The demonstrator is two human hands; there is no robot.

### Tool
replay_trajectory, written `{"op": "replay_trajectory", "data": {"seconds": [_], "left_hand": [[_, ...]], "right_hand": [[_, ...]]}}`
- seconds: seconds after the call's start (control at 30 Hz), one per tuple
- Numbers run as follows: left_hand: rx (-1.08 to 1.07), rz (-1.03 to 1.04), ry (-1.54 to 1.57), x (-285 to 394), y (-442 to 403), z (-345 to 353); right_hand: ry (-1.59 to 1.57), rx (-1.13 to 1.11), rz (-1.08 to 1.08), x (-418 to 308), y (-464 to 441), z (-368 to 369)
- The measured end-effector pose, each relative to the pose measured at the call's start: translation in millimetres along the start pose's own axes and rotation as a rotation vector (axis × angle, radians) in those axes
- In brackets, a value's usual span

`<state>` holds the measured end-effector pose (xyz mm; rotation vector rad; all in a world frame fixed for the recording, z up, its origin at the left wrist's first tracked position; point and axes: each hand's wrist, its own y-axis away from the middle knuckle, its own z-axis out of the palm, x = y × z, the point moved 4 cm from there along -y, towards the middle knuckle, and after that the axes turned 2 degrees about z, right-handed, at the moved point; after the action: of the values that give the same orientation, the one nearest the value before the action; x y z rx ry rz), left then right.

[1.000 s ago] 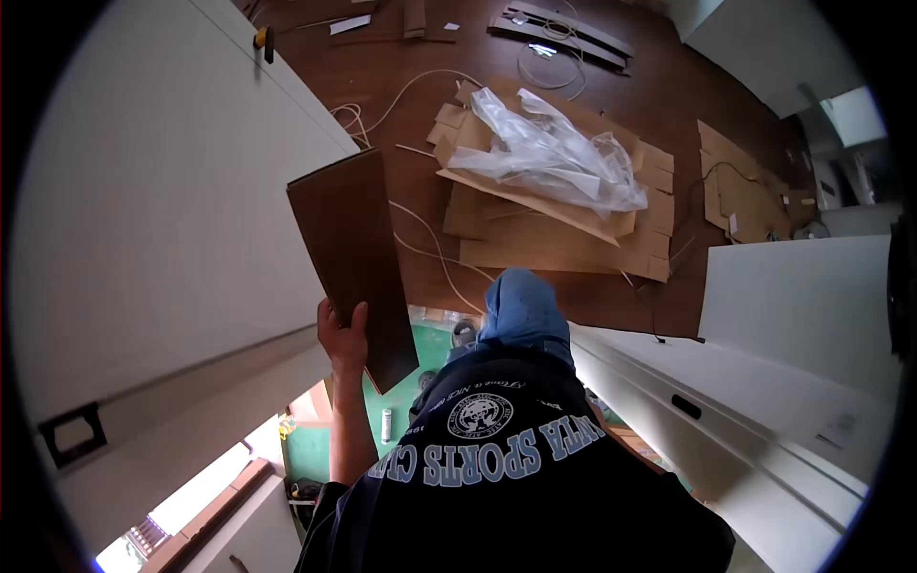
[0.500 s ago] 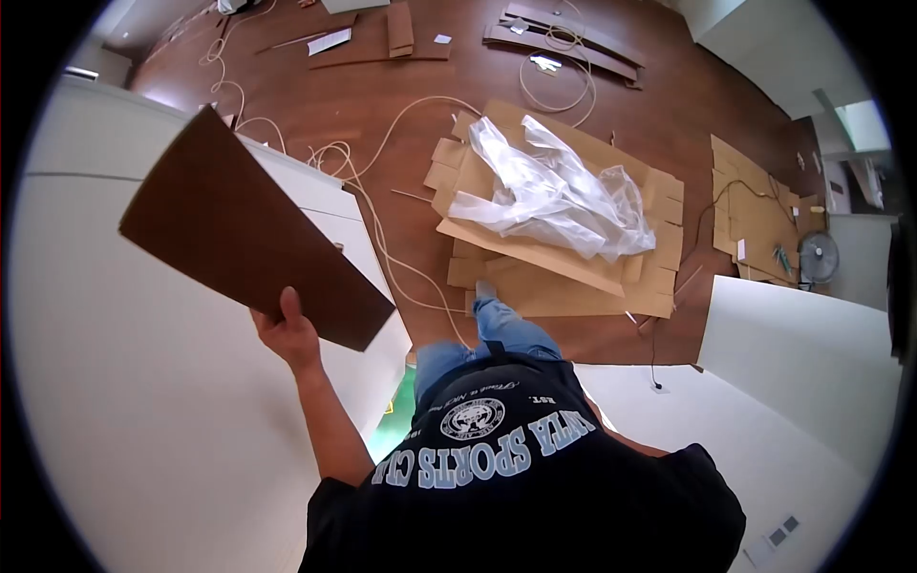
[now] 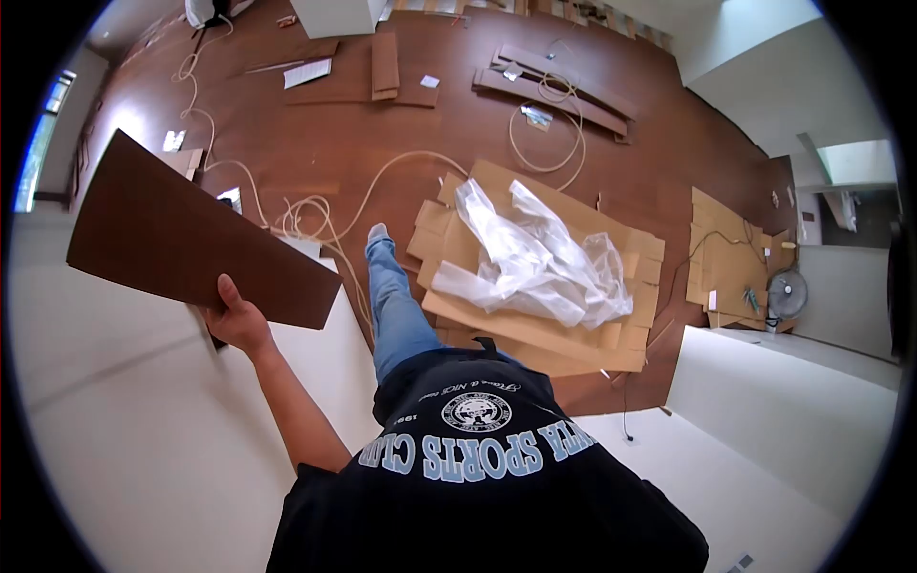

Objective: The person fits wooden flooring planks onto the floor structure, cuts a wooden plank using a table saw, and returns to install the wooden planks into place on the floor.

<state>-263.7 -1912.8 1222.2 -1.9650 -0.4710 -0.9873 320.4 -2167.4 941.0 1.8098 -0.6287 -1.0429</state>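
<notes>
My left hand (image 3: 237, 323) grips a dark brown floorboard (image 3: 196, 234) by its near edge. The thumb lies on the board's face and the fingers wrap underneath, out of sight. The plank is held up in the air at the left, close to the camera, its far end tilted up and leftwards. Behind it runs a white wall (image 3: 124, 382). My right hand does not appear; that arm is hidden by the black T-shirt.
Flattened cardboard (image 3: 535, 344) with crumpled clear plastic sheeting (image 3: 544, 258) covers the floor ahead. A pale hose (image 3: 330, 205) loops past my foot (image 3: 379, 232). Loose planks (image 3: 564, 94) lie farther off. A fan (image 3: 788, 293) stands at the right by more cardboard (image 3: 716, 258).
I have stepped forward, with one leg now stretched out beside the hose. The floorboard has moved left in view, still in my left hand. More of the room's far end shows.
</notes>
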Motion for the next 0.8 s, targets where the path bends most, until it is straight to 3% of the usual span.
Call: {"op": "replay_trajectory", "data": {"seconds": [0.27,0.37,0.47,0.73,0.8], "left_hand": [[-0.031,-0.069,-0.078,-136,-220,245],[-0.066,-0.107,-0.003,-127,-298,327],[-0.047,0.05,0.047,-92,-360,408],[-0.081,0.273,0.038,-93,-446,598],[-0.101,0.246,0.02,-86,-456,637]], "right_hand": [[-0.007,0.081,0.079,-249,-86,-52],[-0.02,0.118,0.049,-346,-99,-90],[-0.055,0.157,0.024,-420,-114,-136],[-0.111,0.128,0.054,-519,-179,-246],[-0.084,0.081,0.052,-539,-205,-288]]}}
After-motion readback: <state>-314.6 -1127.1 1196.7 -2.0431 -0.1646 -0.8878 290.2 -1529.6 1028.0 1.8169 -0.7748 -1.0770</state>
